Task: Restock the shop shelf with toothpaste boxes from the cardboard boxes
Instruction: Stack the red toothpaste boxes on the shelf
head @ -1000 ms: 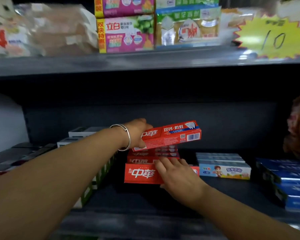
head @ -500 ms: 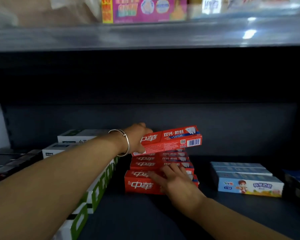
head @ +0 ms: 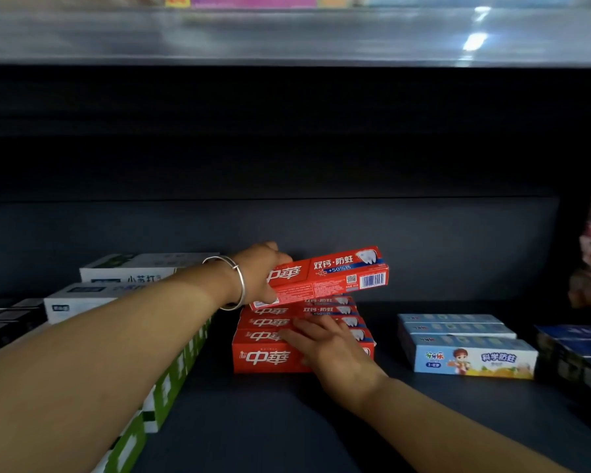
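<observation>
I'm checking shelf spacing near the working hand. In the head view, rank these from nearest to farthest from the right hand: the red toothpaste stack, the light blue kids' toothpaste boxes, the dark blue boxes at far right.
1. Red toothpaste stack: under the right hand, touching.
2. Light blue kids' toothpaste boxes: to its right.
3. Dark blue boxes: at the right edge.

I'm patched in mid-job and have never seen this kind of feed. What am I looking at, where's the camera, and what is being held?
There is no machine here: a person is stocking by hand, and the one camera sits on their head, looking forward and down. The left hand, with a bracelet on the wrist, has its grip on a red toothpaste box above the red stack. The right hand lies with straight fingers on that stack. All this is on a dark shelf. Light-blue children's toothpaste boxes sit to the right, white-and-green boxes to the left.
</observation>
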A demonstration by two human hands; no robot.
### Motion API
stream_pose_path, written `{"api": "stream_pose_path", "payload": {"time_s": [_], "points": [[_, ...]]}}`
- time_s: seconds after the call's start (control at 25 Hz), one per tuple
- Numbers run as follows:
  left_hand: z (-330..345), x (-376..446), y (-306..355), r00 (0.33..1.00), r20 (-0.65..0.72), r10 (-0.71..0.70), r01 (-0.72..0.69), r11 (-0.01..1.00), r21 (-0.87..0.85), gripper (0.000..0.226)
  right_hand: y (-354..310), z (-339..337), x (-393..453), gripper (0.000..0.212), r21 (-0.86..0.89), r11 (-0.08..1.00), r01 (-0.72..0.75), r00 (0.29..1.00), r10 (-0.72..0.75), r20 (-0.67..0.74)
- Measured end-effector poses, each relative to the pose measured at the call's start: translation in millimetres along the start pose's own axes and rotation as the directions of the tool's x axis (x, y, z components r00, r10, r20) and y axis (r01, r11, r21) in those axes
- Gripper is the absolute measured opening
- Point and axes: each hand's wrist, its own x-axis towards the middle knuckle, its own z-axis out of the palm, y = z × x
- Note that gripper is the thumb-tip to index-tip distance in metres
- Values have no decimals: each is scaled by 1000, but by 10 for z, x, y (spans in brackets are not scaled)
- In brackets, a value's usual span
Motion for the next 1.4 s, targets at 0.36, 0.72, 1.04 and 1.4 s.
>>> {"api": "stream_pose_path", "payload": {"time_s": [0.36, 0.72, 1.04, 1.4], "points": [[-1, -97, 61, 1000, -6, -13, 13, 1000, 6, 53, -90, -80, -61, 63, 38, 998, -44, 999, 44, 12], [60, -700, 185, 998, -14, 56, -52, 978, 200, 66, -144, -676, -256, 29, -162, 986, -45, 891, -34, -453], [192, -1075, 262, 996, -30, 87, -77, 965, 251, 70, -184, -671, -216, 42, 418, 888, -189, 971, 107, 213], [413, -1061, -96, 964, 52, -262, 258, 964, 63, 65, -264, -281, -287, 48, 36, 983, -182, 983, 181, 13]]}}
